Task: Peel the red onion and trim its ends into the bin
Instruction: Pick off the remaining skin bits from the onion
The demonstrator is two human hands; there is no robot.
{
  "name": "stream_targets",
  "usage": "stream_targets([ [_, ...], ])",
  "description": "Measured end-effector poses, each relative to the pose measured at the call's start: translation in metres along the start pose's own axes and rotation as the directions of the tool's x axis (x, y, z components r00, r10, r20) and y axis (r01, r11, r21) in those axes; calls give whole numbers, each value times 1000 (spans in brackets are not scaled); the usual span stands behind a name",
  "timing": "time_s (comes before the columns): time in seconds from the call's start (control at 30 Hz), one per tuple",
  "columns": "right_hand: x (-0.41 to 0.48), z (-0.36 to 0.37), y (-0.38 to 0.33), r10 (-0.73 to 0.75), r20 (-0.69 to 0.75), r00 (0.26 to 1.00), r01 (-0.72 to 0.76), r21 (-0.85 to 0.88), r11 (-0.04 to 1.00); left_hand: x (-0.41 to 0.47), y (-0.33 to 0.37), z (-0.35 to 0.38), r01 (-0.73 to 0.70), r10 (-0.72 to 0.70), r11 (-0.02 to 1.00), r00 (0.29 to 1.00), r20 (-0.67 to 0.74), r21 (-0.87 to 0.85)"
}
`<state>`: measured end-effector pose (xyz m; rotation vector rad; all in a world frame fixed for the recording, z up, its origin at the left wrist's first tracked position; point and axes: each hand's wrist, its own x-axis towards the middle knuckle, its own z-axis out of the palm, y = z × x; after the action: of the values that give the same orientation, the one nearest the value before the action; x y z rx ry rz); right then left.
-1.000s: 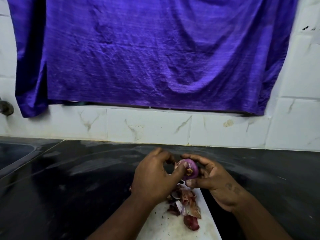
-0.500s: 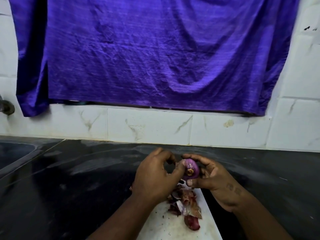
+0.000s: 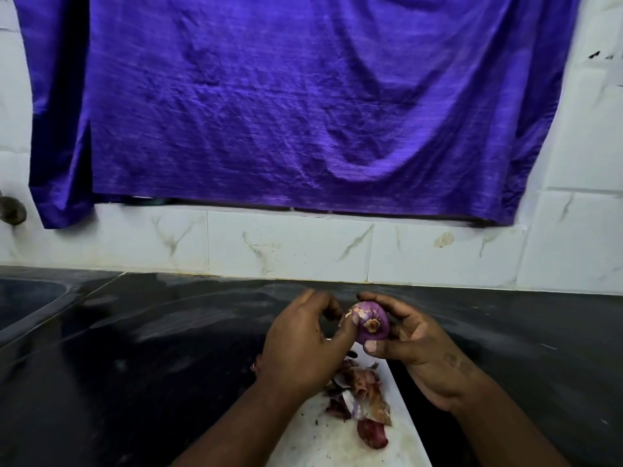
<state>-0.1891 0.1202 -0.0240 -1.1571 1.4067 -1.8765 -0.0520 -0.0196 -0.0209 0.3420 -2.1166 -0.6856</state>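
Surface [image 3: 135, 332] carries a white board [image 3: 320, 439] at six o'clock with peels [image 3: 360, 396]. Right hand [image 3: 418, 352] cups the red onion [image 3: 371, 323] above; left hand [image 3: 303, 342] pinches skin at its ten o'clock; pulling toward the root should strip it cleanly.

Both forearms reach forward, the right hand [image 3: 414, 345] cupped palm-inward with fingers curled, the left hand [image 3: 300, 342] meeting it, thumb pressed forward.
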Motion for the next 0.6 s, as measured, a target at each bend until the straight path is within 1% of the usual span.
stream_targets([
  [0.23,0,2,1,0,-1,1000,0,-35,999,0,1,2,3,-4,999,1000,20,35],
  [0.53,1,0,2,-24,-6,1000,25,51,998,1,-1,4,92,-94,994,995,35,55],
  [0.6,1,-1,2,-32,14,999,31,91,995,3,-5,3,115,-118,991,992,41,69],
])
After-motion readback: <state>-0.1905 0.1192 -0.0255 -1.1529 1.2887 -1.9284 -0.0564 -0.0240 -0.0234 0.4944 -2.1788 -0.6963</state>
